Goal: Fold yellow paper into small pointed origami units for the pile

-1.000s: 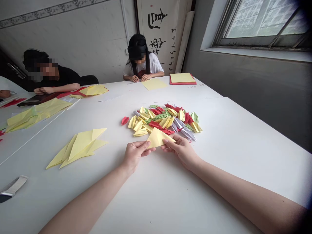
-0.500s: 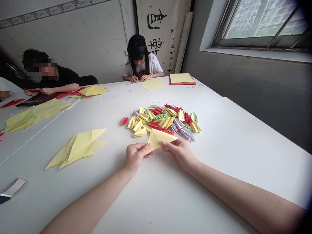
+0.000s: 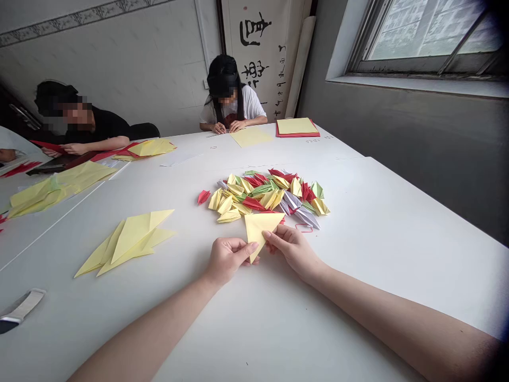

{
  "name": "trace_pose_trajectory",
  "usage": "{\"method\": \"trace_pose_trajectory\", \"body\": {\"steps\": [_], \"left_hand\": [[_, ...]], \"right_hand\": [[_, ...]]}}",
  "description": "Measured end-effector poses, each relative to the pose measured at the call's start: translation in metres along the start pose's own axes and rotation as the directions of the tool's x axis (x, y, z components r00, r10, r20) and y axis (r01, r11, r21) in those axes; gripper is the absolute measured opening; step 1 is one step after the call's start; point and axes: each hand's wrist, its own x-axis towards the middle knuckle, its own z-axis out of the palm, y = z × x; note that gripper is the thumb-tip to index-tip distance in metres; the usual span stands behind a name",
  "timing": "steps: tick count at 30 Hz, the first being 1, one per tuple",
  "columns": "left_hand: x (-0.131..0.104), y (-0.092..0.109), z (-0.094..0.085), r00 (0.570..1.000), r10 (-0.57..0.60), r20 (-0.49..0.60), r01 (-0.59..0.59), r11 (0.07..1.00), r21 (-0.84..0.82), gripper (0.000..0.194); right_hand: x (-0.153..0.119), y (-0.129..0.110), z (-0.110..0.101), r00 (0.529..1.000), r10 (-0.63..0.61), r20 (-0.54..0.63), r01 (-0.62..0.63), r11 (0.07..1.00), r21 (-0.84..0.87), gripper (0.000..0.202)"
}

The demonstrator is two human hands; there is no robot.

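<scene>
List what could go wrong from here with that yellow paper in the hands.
1. The left hand and right hand both pinch the yellow paper; an uneven pull might crease or tear it.
2. The colorful pile of folded pieces lies just beyond the hands, so a forward push could scatter some.
3. The overlapping yellow sheets seem loose; a leftward sweep of the left hand might shift them.
</scene>
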Motion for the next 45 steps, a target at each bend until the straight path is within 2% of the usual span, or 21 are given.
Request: {"method": "trace_pose_trajectory", "body": {"steps": [3, 7, 13, 19, 24, 30, 33, 41, 45], "left_hand": [[0.001, 0.0, 0.0, 1.0, 0.017, -0.002, -0.017, 0.998, -0.065, 0.032], [0.005, -0.003, -0.004, 0.997, 0.028, -0.07, -0.038, 0.988, -0.152, 0.028], [0.005, -0.001, -0.007, 0.997, -0.058, 0.047, 0.061, 0.996, -0.06, 0.029], [0.005, -0.005, -0.005, 0.997, -0.01, -0.075, 0.004, 0.997, -0.078, 0.03], [0.007, -0.004, -0.008, 1.0, 0.011, -0.017, -0.013, 0.996, -0.09, 0.028], [0.005, 0.002, -0.008, 0.992, -0.027, 0.123, 0.032, 0.999, -0.037, 0.026], [0.005, 0.001, -0.007, 0.981, -0.02, 0.191, 0.031, 0.998, -0.053, 0.025], [0.006, 0.0, -0.011, 0.974, -0.023, 0.227, 0.018, 1.0, 0.023, 0.022], [0.006, 0.005, -0.012, 0.968, -0.061, 0.244, 0.072, 0.997, -0.038, 0.027]], "right_hand": [[0.0, -0.002, -0.002, 0.993, -0.005, 0.115, 0.008, 1.0, -0.025, 0.037], [0.0, -0.004, -0.002, 0.963, 0.006, 0.268, -0.005, 1.0, -0.002, 0.035], [0.0, 0.002, -0.004, 0.98, 0.006, 0.201, -0.002, 1.0, -0.017, 0.036], [0.0, 0.005, -0.004, 0.963, -0.048, 0.266, 0.071, 0.994, -0.078, 0.033], [-0.002, 0.005, -0.003, 0.965, -0.074, 0.25, 0.107, 0.987, -0.119, 0.032], [-0.004, 0.002, 0.0, 0.976, -0.099, 0.193, 0.107, 0.994, -0.03, 0.03], [-0.004, 0.002, 0.0, 0.986, -0.102, 0.129, 0.106, 0.994, -0.023, 0.03], [0.0, 0.002, -0.002, 0.99, -0.084, -0.11, 0.087, 0.996, 0.027, 0.033], [0.003, 0.001, -0.005, 0.97, -0.117, -0.211, 0.128, 0.991, 0.036, 0.037]]}}
